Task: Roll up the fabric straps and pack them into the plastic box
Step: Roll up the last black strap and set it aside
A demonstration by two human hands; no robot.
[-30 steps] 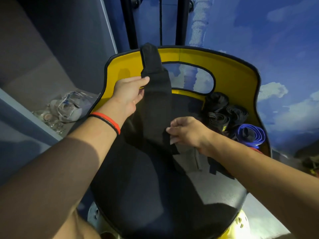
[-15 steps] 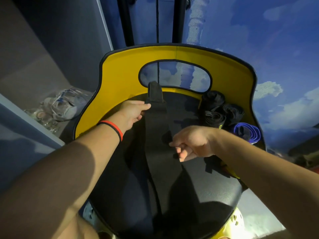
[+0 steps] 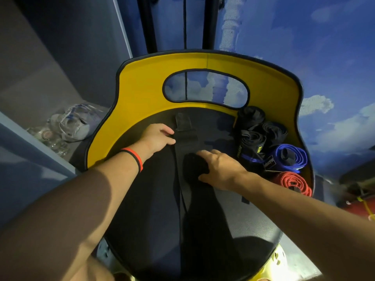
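Observation:
A long black fabric strap (image 3: 185, 151) lies flat along the black seat (image 3: 243, 216) of a yellow-backed chair (image 3: 142, 86), its narrow tab end (image 3: 182, 121) pointing at the backrest. My left hand (image 3: 156, 136) pinches the strap's left edge near that far end. My right hand (image 3: 221, 169) arches over the strap a little nearer to me, fingertips and thumb pressing it onto the seat. Rolled straps sit at the seat's right rear: black rolls (image 3: 253, 138), a blue roll (image 3: 292, 157) and a red roll (image 3: 292, 182). No plastic box is in view.
A crumpled clear plastic bag (image 3: 71, 122) with small items lies on a grey ledge left of the chair. Two black vertical posts (image 3: 148, 23) stand behind the backrest. A wall painted with blue sky and clouds (image 3: 304, 47) fills the right side.
The strap, held up against the backrest a second ago, has been lowered and laid flat on the seat. My left hand came down with its end; my right hand moved onto the strap.

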